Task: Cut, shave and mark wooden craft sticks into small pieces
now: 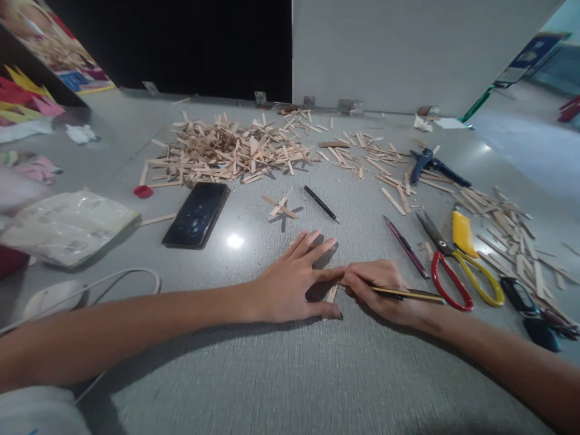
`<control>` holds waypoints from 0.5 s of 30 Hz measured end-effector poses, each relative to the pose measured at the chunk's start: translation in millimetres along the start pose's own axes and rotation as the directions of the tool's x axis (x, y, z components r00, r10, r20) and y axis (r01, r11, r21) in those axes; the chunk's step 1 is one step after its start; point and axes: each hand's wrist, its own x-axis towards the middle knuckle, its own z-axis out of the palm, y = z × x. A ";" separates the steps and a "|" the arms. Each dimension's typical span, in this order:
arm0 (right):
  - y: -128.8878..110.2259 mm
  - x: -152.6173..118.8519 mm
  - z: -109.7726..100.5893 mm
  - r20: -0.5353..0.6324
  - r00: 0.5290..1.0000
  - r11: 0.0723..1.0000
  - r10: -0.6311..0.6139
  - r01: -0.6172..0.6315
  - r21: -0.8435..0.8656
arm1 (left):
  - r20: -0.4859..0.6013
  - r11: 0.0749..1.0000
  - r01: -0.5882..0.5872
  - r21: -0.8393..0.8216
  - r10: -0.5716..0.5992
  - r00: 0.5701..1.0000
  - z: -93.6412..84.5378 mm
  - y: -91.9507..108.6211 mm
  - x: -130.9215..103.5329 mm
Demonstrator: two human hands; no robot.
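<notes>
A short wooden stick (333, 293) lies on the grey table between my hands, partly covered. My left hand (292, 281) rests with fingers spread, its thumb at the stick's near end and its index finger at the far end. Closed around a yellow and black pencil (408, 294), my right hand (378, 289) has the pencil's tip side down by the stick, close to my left index fingertip. Beyond my left hand, a few crossed sticks (280, 206) stand on the table beside a black pen (321, 204).
A large heap of sticks (235, 148) spreads at the back. A phone (196, 214), a plastic bag (70, 226) and a white cable (136, 270) lie left. On the right are scissors (446, 251), a yellow cutter (463, 232), a purple pen (406, 246) and more sticks (512, 232).
</notes>
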 end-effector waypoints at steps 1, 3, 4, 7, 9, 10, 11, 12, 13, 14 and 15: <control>-0.7 0.6 0.2 0.003 1.000 1.000 -0.007 0.007 -0.004 | 0.002 1.000 0.006 -0.002 -0.006 1.000 -0.1 0.2 0.4; -2.0 2.2 -0.1 0.017 0.999 0.999 -0.032 0.033 -0.028 | 0.007 1.000 0.020 -0.003 -0.020 1.000 -0.3 0.5 1.1; -2.4 3.0 -0.5 0.029 0.999 0.998 -0.044 0.046 -0.042 | 0.009 1.000 0.026 -0.003 -0.026 1.000 -0.5 0.7 1.3; -2.6 4.6 -2.3 0.065 0.996 0.995 -0.062 0.066 -0.072 | 0.023 0.999 0.040 0.008 -0.040 0.999 -1.2 1.2 1.7; -1.9 4.6 -3.5 0.071 0.996 0.995 -0.062 0.067 -0.077 | 0.037 0.999 0.040 0.025 -0.041 0.998 -1.7 1.3 2.0; -1.5 4.3 -3.9 0.071 0.996 0.995 -0.061 0.067 -0.074 | 0.039 0.999 0.036 0.033 -0.037 0.999 -1.9 1.3 2.2; -1.0 3.9 -4.2 0.072 0.995 0.996 -0.061 0.066 -0.066 | 0.038 0.999 0.029 0.037 -0.030 0.999 -2.1 1.3 2.3; -0.5 3.5 -4.2 0.075 0.996 0.997 -0.056 0.061 -0.057 | 0.034 0.999 0.023 0.038 -0.024 0.999 -2.1 1.3 2.3; 0.0 3.1 -4.0 0.076 0.996 0.998 -0.052 0.055 -0.044 | 0.029 0.999 0.018 0.035 -0.019 0.999 -2.1 1.2 2.2; 0.5 2.7 -3.7 0.075 0.996 0.998 -0.046 0.049 -0.029 | 0.025 0.999 0.015 0.031 -0.016 1.000 -2.0 1.0 2.1; 0.9 2.5 -3.3 0.068 0.997 0.999 -0.043 0.044 -0.014 | 0.024 0.999 0.016 0.030 -0.017 1.000 -1.7 0.8 1.9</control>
